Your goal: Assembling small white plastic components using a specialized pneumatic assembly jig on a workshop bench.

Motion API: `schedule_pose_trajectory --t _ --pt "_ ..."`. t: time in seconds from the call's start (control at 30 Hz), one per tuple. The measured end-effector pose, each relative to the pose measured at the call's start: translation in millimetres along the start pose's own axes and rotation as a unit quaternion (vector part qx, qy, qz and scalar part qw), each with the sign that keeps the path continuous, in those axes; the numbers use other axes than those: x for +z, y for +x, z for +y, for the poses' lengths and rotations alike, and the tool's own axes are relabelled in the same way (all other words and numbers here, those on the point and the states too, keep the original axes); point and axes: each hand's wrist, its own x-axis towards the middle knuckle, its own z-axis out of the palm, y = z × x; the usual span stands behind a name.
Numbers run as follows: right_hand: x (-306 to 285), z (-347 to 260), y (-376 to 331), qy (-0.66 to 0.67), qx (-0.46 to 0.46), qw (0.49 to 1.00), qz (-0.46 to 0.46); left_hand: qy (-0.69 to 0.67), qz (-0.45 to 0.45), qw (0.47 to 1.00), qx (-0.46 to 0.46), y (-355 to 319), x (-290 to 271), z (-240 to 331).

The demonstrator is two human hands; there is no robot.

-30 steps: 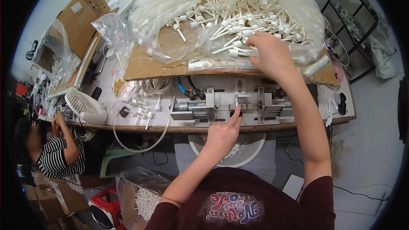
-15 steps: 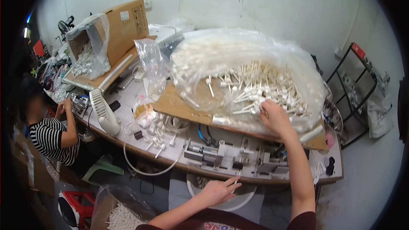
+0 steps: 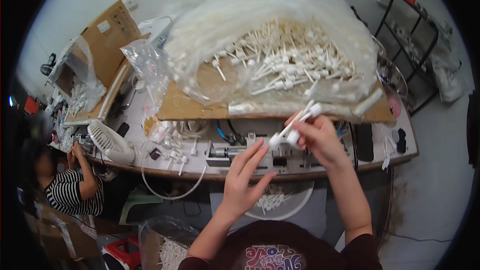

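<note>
In my right hand (image 3: 320,142) is a small bunch of white plastic caps with long stems (image 3: 294,136), pinched above the table's front edge. My left hand (image 3: 241,185) is open beside them, its fingers stretched out and fingertips close to the leftmost cap; whether they touch it I cannot tell. Behind both hands, a heap of the same stemmed caps (image 3: 295,65) spills from a large clear plastic bag (image 3: 225,25) on a cardboard sheet (image 3: 175,105). Under the hands sits a metal clamping fixture (image 3: 218,156), partly hidden by them.
Loose stemmed caps (image 3: 182,160) lie left of the fixture, near a white fan (image 3: 110,142). Below the table edge stands a white tub (image 3: 306,202) holding more parts. A co-worker (image 3: 75,190) sits at far left; a black rack (image 3: 415,55) stands at right.
My right hand has drawn back from the heap toward me, bringing several stemmed caps. My left hand has risen to meet it, fingers spreading. The view has shifted.
</note>
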Motion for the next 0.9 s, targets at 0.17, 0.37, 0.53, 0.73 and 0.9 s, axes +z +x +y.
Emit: schedule_pose_trajectory --t 0.17,0.37,0.53,0.73,0.9 --pt "7.6 46.3 -48.0 0.062 0.087 0.994 -0.002 0.003 -0.104 0.994 0.045 -8.4 5.4 5.2" --pt "-6.9 70.4 -67.9 -0.015 0.06 0.994 0.094 -0.027 -0.108 0.992 -0.064 -28.2 14.2 2.2" --pt "-12.1 72.7 -81.6 0.016 0.013 0.988 0.154 0.057 -0.085 0.993 -0.051 -35.5 37.7 -13.2" --pt "-9.6 67.9 -87.0 0.003 -0.023 0.985 0.168 0.206 -0.127 0.968 0.067 -36.6 54.1 -34.5" --pt "-9.2 71.9 -88.8 -0.007 -0.032 0.983 0.181 0.281 -0.141 0.944 0.102 -32.1 62.3 -34.1"
